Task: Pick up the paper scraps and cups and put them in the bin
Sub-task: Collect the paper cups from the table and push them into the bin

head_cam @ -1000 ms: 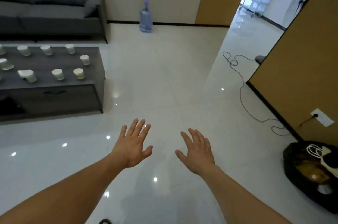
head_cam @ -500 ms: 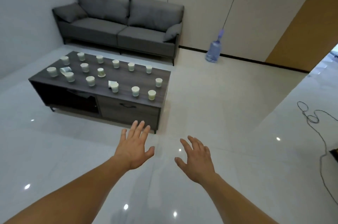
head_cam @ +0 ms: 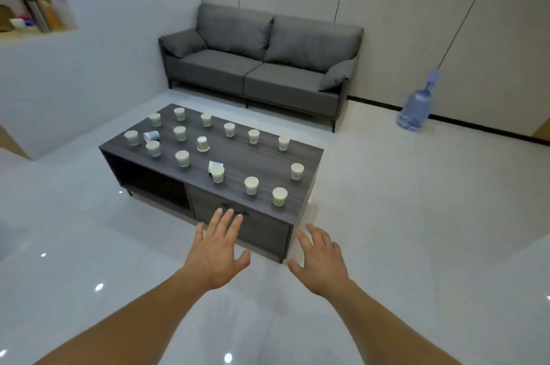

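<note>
Both bare arms reached forward over the glossy white floor [head_cam: 89, 245], palms down. The left hand [head_cam: 218, 251] was held flat with its fingers [head_cam: 227, 220] straight and slightly spread, thumb out to the side, holding nothing. The right hand [head_cam: 323, 260] was likewise empty, its fingers [head_cam: 315, 235] loosely spread. Neither hand touched anything; in the view the left fingertips overlapped the drawer front [head_cam: 265, 230] of the dark wood counter [head_cam: 262, 160], which stood just ahead of them.

The paper cups [head_cam: 279, 196] stood scattered across the counter top, most upright. 2 lay on their sides: 1 tipped cup [head_cam: 151, 135] near the far left end, and another tipped cup [head_cam: 212, 165] near the front edge, touching an upright one. No paper scraps could be made out at this distance.

Beyond the counter a grey sofa [head_cam: 262, 67] stood against the wall, and a blue water bottle [head_cam: 415, 110] sat on the floor well off to the right.
</note>
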The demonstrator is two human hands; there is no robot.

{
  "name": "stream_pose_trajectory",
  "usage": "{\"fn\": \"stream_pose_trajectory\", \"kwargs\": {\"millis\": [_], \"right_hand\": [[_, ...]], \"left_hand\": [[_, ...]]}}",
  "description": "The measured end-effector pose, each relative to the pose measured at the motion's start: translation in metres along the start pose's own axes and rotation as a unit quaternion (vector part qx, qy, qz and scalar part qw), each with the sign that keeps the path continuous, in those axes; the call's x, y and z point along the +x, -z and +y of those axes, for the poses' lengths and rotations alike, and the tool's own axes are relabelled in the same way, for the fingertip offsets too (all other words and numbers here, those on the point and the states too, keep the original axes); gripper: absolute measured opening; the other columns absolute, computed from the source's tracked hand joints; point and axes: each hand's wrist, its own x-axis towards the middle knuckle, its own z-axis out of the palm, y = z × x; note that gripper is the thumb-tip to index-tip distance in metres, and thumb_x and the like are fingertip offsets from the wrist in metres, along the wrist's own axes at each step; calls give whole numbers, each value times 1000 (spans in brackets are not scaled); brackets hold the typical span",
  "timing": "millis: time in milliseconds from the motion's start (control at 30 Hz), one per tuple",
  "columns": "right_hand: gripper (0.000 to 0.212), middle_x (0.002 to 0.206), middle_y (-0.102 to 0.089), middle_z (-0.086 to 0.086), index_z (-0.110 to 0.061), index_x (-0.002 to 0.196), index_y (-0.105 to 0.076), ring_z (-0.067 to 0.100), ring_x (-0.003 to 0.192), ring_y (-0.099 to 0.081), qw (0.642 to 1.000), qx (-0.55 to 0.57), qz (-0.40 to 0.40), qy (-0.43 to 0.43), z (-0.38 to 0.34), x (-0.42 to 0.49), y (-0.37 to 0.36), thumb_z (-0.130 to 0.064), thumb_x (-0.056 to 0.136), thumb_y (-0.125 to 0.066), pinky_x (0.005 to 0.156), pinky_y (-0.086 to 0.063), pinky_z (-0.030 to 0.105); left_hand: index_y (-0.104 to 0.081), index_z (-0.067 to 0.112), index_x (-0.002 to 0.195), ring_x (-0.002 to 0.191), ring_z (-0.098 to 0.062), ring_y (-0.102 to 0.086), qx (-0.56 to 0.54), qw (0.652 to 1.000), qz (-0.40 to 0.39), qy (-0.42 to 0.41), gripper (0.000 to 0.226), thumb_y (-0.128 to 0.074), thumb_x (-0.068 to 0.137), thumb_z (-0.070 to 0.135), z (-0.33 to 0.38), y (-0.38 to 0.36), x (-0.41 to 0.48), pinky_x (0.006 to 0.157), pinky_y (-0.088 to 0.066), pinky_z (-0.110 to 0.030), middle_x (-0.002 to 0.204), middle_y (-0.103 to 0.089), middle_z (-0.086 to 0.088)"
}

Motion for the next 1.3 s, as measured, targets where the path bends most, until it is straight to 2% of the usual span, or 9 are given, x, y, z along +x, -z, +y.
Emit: {"fn": "stream_pose_trajectory", "kwargs": {"millis": [67,300,533,833,933,1033,1300], "right_hand": [[72,160,-11,1,-28,153,-15,24,146,-12,1000,-5,-15,5,6,23,4,-57,92,-40,114,-23,45],[73,162,-8,1,-30,153,-15,25,147,-10,999,-4,-42,-5,17,118,-1,-57,92,-44,114,-26,46],[75,162,-7,0,-31,153,-14,25,147,-9,997,-8,-66,-51,12,226,-3,-58,91,-47,114,-28,45],[73,159,-12,0,-29,149,-22,25,144,-13,993,17,-96,-62,8,340,-18,-51,88,-54,111,-33,42],[72,159,-11,0,-29,150,-23,24,144,-12,990,16,-122,-66,20,384,-38,-45,87,-55,109,-33,40],[69,160,-10,-1,-31,150,-21,24,145,-10,984,36,-159,-76,37,426,-64,-46,90,-52,111,-31,41],[86,157,-12,0,-32,149,-18,30,142,-17,968,4,-240,-69,82,514,-175,-47,81,-67,108,-35,46]], "left_hand": [[8,26,152,145,-19,21,8,1000,-25,-2,80,-22,90,66,1,2,17,118,1,-48,160,14,2],[6,24,152,145,-19,21,-19,999,-38,1,80,-24,90,65,-18,-14,108,118,1,-48,160,13,2],[4,24,152,146,-17,19,-55,997,-51,-35,83,-30,88,64,-65,-18,231,118,-1,-48,161,8,3],[2,23,152,146,-16,15,-80,993,-85,-35,86,-36,87,63,-112,-35,326,119,-3,-46,161,5,3],[1,24,152,146,-16,14,-97,989,-110,-20,87,-41,86,62,-116,-53,355,119,-3,-44,161,5,4],[3,26,152,146,-15,14,-131,981,-143,13,90,-44,85,63,-117,-80,377,118,-4,-41,161,6,5],[-5,29,152,147,-18,-5,-202,957,-194,77,90,-52,82,62,-111,-203,422,117,-15,-37,160,-7,6]]}}
